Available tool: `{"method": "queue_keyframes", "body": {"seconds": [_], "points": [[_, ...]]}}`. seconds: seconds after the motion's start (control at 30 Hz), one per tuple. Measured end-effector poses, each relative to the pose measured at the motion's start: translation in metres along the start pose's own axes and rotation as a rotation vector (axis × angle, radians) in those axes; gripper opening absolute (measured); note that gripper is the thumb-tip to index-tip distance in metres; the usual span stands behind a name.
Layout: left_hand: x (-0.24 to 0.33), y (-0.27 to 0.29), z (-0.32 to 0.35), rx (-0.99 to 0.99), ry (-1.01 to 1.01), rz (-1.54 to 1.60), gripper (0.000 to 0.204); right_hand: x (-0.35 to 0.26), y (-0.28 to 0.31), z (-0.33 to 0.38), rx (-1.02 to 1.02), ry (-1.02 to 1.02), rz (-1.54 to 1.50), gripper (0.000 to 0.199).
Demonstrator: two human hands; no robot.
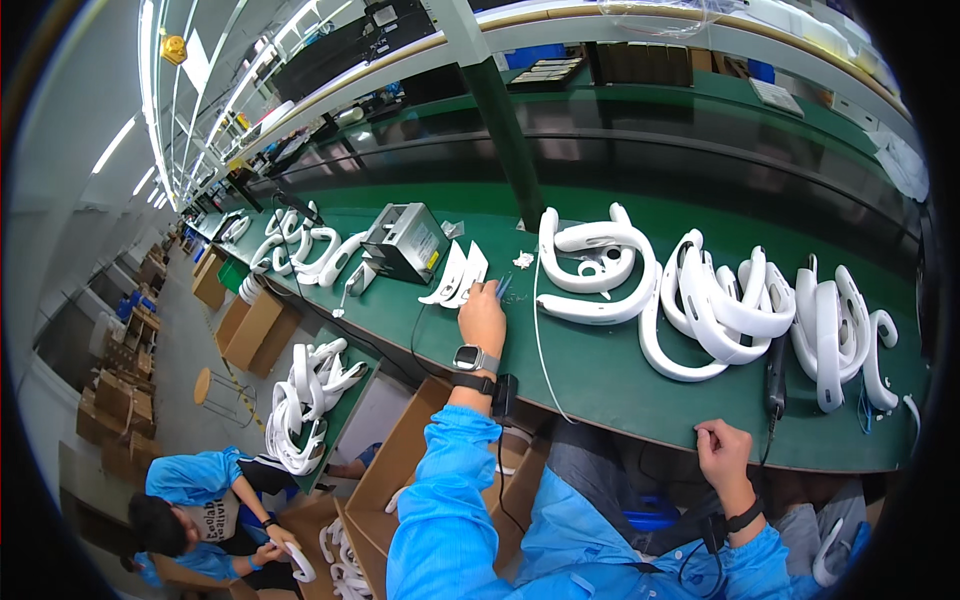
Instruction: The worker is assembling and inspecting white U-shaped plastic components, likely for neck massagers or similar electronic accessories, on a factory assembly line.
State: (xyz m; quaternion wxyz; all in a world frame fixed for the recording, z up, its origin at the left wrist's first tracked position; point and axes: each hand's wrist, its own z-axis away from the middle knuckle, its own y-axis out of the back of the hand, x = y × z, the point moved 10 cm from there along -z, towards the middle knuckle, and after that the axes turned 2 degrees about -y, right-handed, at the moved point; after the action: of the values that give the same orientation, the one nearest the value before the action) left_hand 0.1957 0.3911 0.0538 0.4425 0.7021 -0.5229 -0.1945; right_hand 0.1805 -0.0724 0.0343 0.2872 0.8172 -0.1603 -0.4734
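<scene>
My left hand (483, 318) reaches over the green bench, fingers drawn together at the near end of a slim blue tool (503, 288) whose exact kind is too small to tell. Just beyond the fingers stand white curved flat pieces (464, 274). A small heap of white bits (523, 260) lies to their right. My right hand (724, 455) rests at the bench's front edge, loosely curled, with nothing visible in it. Beyond it, a black handheld tool with a cord (776, 380) leans against white curved ring-shaped housings (728, 300).
More white housings (600, 265) line the bench (620, 400). A grey metal box device (405, 242) stands left of centre. A white cable (543, 345) hangs over the front edge. Below are cardboard boxes (400, 470). At lower left a co-worker (215, 500) handles a white curved part.
</scene>
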Motion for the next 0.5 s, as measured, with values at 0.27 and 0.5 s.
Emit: {"method": "queue_keyframes", "body": {"seconds": [0.27, 0.5], "points": [[0.029, 0.079, 0.134, 0.180, 0.193, 0.675, 0.010, -0.003, 0.001, -0.003, 0.032, 0.051, -0.013, 0.003], [0.055, -0.047, 0.357, -0.568, 0.582, 0.977, 0.012, -0.006, 0.000, -0.008, 0.019, 0.043, 0.000, 0.002]]}}
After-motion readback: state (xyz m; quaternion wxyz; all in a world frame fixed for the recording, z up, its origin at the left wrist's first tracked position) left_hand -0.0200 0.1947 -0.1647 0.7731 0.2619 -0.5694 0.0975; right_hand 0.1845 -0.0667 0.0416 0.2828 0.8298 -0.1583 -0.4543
